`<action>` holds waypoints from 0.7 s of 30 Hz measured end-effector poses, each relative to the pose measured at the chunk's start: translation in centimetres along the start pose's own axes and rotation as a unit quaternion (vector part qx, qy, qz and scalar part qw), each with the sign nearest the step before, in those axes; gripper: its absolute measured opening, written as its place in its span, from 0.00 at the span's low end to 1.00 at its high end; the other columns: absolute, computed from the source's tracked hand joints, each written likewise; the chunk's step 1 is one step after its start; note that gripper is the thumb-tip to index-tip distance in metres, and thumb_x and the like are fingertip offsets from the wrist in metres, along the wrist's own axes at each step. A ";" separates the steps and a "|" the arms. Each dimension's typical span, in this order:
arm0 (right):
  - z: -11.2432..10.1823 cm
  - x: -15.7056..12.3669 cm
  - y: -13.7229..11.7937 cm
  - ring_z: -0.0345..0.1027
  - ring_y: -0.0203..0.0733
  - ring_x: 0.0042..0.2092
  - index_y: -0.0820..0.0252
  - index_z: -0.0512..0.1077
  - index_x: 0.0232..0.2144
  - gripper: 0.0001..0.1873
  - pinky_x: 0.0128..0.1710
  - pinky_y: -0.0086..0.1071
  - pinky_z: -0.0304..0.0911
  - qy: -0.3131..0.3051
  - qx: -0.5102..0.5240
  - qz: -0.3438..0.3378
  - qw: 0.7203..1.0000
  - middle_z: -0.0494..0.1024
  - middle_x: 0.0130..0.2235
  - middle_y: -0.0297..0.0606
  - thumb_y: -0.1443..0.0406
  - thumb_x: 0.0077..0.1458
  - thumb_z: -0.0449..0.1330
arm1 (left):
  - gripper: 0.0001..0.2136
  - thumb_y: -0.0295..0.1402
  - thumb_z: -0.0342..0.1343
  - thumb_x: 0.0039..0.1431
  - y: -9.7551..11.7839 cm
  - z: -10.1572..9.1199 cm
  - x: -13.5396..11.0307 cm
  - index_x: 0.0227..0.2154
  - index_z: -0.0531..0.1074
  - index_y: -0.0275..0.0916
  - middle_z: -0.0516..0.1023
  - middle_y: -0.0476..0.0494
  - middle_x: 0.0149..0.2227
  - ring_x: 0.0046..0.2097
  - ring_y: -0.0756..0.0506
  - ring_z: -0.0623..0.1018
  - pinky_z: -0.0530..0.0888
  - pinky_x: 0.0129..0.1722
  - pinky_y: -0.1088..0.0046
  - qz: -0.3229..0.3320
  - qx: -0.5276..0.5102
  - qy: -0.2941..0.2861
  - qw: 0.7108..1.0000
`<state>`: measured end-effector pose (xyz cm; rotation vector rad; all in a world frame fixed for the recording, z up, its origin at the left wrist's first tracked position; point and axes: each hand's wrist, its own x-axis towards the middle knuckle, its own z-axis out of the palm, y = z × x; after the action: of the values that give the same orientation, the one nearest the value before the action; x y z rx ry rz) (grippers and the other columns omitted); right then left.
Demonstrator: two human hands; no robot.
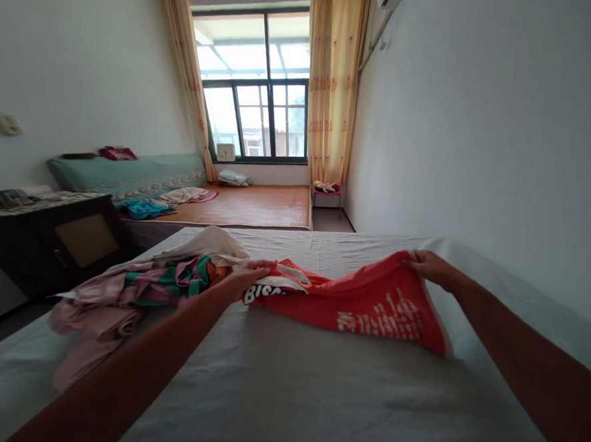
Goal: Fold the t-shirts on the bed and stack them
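A red garment (pixel 365 302) with white print is stretched sideways between my two hands, just over the pale bed sheet (pixel 305 388). My left hand (pixel 249 275) is closed on its left end, beside a black patch with white letters. At the upper right corner, my right hand (pixel 430 266) pinches the cloth between thumb and fingers. The garment's lower right corner hangs down near the sheet. Left of my left hand lies a heap of clothes: a pink garment (pixel 102 309), a green and pink patterned one (pixel 166 283) and a beige one (pixel 211 242).
A second bed with a brown mat (pixel 256 202) stands beyond, under the window, with blue cloth (pixel 149 209) on it. To the left is a dark cabinet (pixel 34 238). A small pink stool (pixel 327 193) stands by the curtain. A white wall (pixel 505 147) bounds the right side.
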<state>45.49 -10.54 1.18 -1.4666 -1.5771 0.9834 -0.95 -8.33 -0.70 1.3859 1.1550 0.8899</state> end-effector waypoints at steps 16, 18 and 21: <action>-4.7 -3.4 -1.3 0.69 0.45 0.40 0.61 0.73 0.36 0.21 0.43 0.39 0.65 0.259 0.130 -0.200 0.936 0.76 0.34 0.40 0.53 0.43 0.67 | 0.24 0.41 0.61 0.47 9.4 0.2 -0.2 0.47 0.72 0.34 0.75 0.48 0.28 0.26 0.51 0.72 0.69 0.25 0.78 0.249 -0.043 0.137 0.958; -4.2 -6.3 1.6 0.69 0.50 0.43 0.58 0.74 0.33 0.18 0.46 0.39 0.64 0.143 0.065 -0.114 0.981 0.77 0.35 0.41 0.51 0.43 0.66 | 0.25 0.45 0.59 0.49 4.6 0.3 -3.1 0.48 0.71 0.37 0.77 0.47 0.30 0.29 0.48 0.74 0.71 0.26 0.75 0.146 -0.006 0.108 0.983; -3.2 -9.9 4.4 0.68 0.53 0.44 0.56 0.74 0.32 0.17 0.47 0.38 0.63 -0.037 -0.030 -0.029 0.998 0.77 0.38 0.43 0.50 0.48 0.62 | 0.25 0.48 0.59 0.49 -1.7 0.2 -6.5 0.45 0.73 0.37 0.78 0.44 0.38 0.39 0.45 0.76 0.73 0.35 0.73 0.054 0.019 0.028 0.998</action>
<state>50.77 -20.13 -1.77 -1.4326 -1.7059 0.9743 -2.68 -14.76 -1.84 1.4737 1.1527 0.9947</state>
